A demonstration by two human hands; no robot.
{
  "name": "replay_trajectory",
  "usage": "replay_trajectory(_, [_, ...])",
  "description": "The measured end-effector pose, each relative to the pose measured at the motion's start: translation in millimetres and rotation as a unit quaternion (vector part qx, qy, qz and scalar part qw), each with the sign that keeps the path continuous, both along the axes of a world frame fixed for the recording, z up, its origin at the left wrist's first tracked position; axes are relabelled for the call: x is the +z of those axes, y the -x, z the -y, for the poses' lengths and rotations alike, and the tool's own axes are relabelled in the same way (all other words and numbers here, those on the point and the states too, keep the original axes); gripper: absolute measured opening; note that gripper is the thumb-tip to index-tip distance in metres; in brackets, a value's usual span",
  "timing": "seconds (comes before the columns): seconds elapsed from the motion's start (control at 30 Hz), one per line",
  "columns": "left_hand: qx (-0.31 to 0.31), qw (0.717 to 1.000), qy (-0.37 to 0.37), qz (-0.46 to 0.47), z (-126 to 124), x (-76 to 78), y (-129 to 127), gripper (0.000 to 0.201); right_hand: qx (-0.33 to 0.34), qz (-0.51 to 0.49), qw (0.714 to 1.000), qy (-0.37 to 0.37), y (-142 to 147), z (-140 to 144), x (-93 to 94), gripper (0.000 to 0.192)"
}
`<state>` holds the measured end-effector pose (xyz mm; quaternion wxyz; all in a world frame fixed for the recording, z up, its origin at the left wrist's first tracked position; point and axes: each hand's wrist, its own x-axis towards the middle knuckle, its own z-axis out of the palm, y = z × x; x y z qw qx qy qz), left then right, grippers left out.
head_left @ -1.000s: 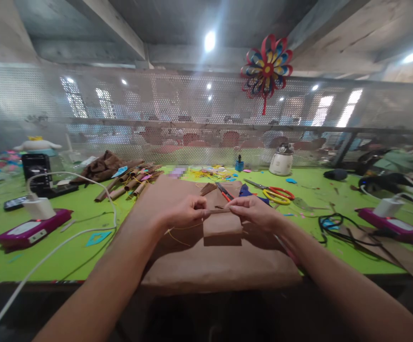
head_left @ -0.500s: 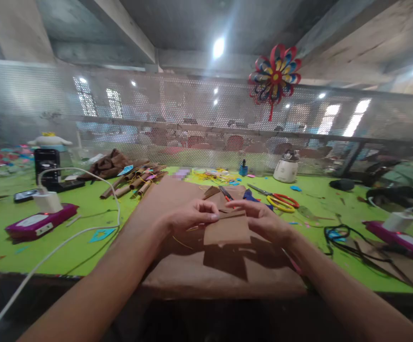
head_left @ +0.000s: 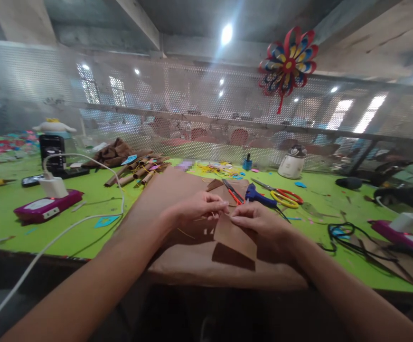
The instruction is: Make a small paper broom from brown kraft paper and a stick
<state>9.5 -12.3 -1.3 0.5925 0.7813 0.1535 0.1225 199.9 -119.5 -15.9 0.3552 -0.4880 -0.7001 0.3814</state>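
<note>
My left hand [head_left: 195, 209] and my right hand [head_left: 258, 221] meet over a large sheet of brown paper [head_left: 192, 259] on the green table [head_left: 96, 209]. Between their fingertips they pinch the top corner of a small brown paper piece [head_left: 235, 235], which hangs down tilted toward the right, casting a shadow on the sheet. Just beyond my right hand lie a blue glue gun [head_left: 259, 195] and a red-handled tool [head_left: 233, 191].
Yellow-and-red scissors [head_left: 281, 195] lie past the glue gun. Rolled brown paper tubes [head_left: 135, 173] are piled at back left. A magenta device with a white charger [head_left: 48, 204] and cable sits left, another [head_left: 402, 230] right, beside black cables [head_left: 342, 232]. A mesh fence [head_left: 192, 114] backs the table.
The small paper piece went from a flat fold held level at both ends to a corner pinch, now hanging tilted. My hands came closer together. The camera view shifted slightly left and down.
</note>
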Motion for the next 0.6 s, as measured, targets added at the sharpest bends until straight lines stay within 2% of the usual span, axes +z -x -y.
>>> replay_trajectory(0.13, [-0.041,0.994,-0.087,-0.046,5.3,1.0,0.7,0.032,-0.037,0.104,0.993,-0.048,3.2,-2.7,-0.9,0.027])
replay_trajectory(0.23, [-0.033,0.984,-0.159,-0.075,4.9,1.7,2.0,0.023,-0.037,0.149,0.984,-0.092,6.6,-4.1,-2.8,0.022])
replay_trajectory(0.37, [-0.006,0.954,-0.261,-0.146,-1.8,1.2,3.2,0.014,-0.025,0.201,0.968,-0.146,7.2,-6.0,-8.5,0.015])
replay_trajectory(0.47, [-0.007,0.944,-0.282,-0.174,-5.6,-0.4,2.8,0.015,-0.005,0.222,0.964,-0.149,6.1,-6.8,-11.4,0.018])
replay_trajectory(0.6, [-0.029,0.946,-0.277,-0.163,-5.6,0.8,1.8,0.014,0.002,0.229,0.960,-0.162,7.1,-8.0,-13.3,0.017])
